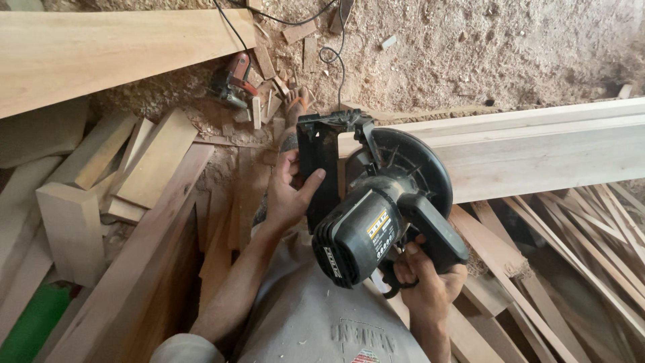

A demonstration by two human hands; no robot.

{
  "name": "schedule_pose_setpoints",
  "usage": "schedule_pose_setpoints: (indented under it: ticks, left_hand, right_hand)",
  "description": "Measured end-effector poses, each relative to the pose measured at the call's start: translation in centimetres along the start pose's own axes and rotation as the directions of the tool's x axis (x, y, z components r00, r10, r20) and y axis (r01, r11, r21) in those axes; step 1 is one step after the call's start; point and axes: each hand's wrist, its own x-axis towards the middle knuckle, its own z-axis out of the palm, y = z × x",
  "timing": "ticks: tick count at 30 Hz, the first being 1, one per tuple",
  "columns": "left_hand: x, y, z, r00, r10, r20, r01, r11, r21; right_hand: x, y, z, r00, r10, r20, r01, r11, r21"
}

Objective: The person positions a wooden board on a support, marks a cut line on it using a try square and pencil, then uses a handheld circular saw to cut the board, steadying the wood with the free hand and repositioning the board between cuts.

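A black circular saw (376, 202) is lifted in front of me, its motor housing toward the camera and its flat base plate (317, 161) turned upright. My left hand (289, 188) grips the edge of the base plate, thumb on its face. My right hand (426, 279) is wrapped around the saw's rear handle from below. The blade guard (410, 165) sits close to the end of a long pale wooden beam (537, 151) that runs off to the right. The saw's cord (336, 60) trails away over the sawdust.
A wide plank (101, 50) lies at the top left. Offcut blocks (134, 161) are piled at the left, thin strips (571, 242) at the right. Another power tool (232, 81) rests on the sawdust-covered floor (484, 47). A green object (33, 323) shows at bottom left.
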Motion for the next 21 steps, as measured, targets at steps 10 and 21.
schedule_pose_setpoints:
  ticks: [10, 21]
  left_hand:
    - [0.1, -0.5, 0.2, 1.000, 0.006, 0.002, -0.006, 0.990, -0.139]
    - [-0.3, -4.7, 0.6, 0.969, 0.247, -0.027, -0.247, 0.945, -0.213]
  right_hand:
    - [2.0, -1.8, 4.0, 0.998, -0.054, -0.015, 0.053, 0.997, -0.057]
    - [5.8, -4.5, 7.9, 0.982, -0.128, 0.139, 0.134, 0.991, -0.029]
